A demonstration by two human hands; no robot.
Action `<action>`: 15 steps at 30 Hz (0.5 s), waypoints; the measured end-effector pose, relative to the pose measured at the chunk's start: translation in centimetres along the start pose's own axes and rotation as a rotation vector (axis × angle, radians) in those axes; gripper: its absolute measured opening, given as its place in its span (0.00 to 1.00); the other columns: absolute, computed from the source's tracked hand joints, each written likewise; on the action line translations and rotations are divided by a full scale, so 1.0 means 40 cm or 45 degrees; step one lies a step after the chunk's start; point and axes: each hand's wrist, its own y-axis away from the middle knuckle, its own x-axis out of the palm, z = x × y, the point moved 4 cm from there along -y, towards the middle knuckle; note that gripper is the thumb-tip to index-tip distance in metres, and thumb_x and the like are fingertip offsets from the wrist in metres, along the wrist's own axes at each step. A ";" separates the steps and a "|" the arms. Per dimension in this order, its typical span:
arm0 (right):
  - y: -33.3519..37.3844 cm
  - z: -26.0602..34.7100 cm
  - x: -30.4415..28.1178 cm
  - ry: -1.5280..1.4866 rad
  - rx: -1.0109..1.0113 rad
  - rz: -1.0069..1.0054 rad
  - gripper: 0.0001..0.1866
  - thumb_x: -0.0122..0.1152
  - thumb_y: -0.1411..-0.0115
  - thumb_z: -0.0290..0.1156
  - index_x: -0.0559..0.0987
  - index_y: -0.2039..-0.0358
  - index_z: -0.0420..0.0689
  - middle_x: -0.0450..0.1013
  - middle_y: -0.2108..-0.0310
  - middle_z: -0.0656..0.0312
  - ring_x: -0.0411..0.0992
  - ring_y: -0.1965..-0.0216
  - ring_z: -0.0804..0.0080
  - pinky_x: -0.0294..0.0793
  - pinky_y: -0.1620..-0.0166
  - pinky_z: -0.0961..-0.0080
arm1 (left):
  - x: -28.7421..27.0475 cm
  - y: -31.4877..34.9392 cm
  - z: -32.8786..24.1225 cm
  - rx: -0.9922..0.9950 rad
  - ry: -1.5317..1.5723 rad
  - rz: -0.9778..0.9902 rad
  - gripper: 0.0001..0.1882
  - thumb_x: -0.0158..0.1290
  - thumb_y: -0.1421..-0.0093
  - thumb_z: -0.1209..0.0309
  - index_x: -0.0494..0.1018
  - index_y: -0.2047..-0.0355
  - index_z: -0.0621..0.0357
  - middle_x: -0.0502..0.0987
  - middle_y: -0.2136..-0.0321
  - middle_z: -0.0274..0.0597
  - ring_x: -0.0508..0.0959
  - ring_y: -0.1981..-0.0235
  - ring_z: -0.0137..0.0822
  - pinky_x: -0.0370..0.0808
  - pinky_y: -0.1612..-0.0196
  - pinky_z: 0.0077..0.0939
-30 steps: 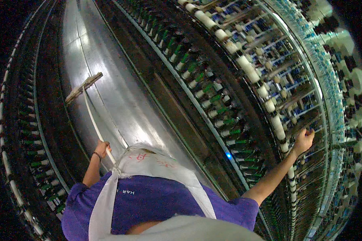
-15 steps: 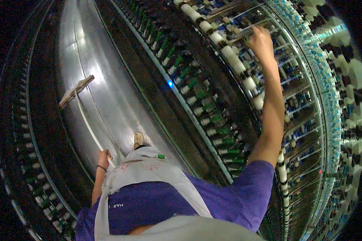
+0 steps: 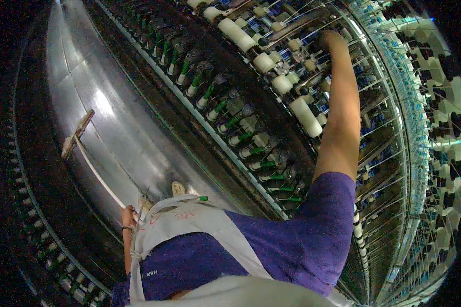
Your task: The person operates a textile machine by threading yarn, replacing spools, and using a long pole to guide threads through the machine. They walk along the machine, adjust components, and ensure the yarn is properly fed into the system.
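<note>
My left hand (image 3: 128, 216) is closed around the white handle (image 3: 101, 176) of a floor mop at my left side. The flat mop head (image 3: 78, 134) rests on the shiny floor, ahead and to the left. At the upper right, my right arm stretches over a spinning machine. My right hand (image 3: 335, 42) is down among its dark pressure arms (image 3: 299, 24), beyond the white rollers (image 3: 306, 116). The fingers of that hand are mostly hidden in shadow, so whether they grip anything does not show.
A row of green-topped bobbins (image 3: 197, 78) runs along the machine below the rollers, behind a long metal rail (image 3: 189, 105). Another machine (image 3: 51, 250) lines the left of the metallic aisle floor (image 3: 123, 138). Thin rods and hanging spools (image 3: 448, 97) crowd the right edge.
My view has shifted forward along the machine. The right hand has sunk deeper among the pressure arms, its fingers now less visible. The mop has turned somewhat, still in my left hand.
</note>
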 end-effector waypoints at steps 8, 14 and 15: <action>0.189 0.058 -0.137 0.115 -0.146 -0.056 0.15 0.55 0.49 0.29 0.70 0.60 0.40 0.68 0.59 0.51 0.67 0.56 0.54 0.70 0.57 0.62 | -0.060 -0.129 -0.093 -0.027 -0.001 0.147 0.06 0.41 0.44 0.74 0.60 0.78 0.59 0.64 0.86 0.38 0.63 0.90 0.31 0.63 0.89 0.24; 0.525 0.276 -0.200 0.310 -1.077 -0.449 0.03 0.54 0.53 0.24 0.73 0.76 0.40 0.71 0.74 0.54 0.70 0.70 0.59 0.72 0.66 0.66 | -0.101 -0.198 -0.058 -0.080 0.206 0.150 0.06 0.46 0.46 0.69 0.65 0.78 0.55 0.64 0.85 0.36 0.65 0.84 0.32 0.64 0.81 0.27; 0.515 0.289 -0.170 0.176 -0.891 -0.073 0.03 0.53 0.53 0.23 0.74 0.75 0.42 0.71 0.73 0.55 0.71 0.69 0.60 0.71 0.65 0.63 | -0.112 -0.194 -0.067 -0.023 -0.183 0.120 0.06 0.46 0.47 0.68 0.66 0.75 0.56 0.65 0.83 0.37 0.67 0.80 0.32 0.66 0.78 0.27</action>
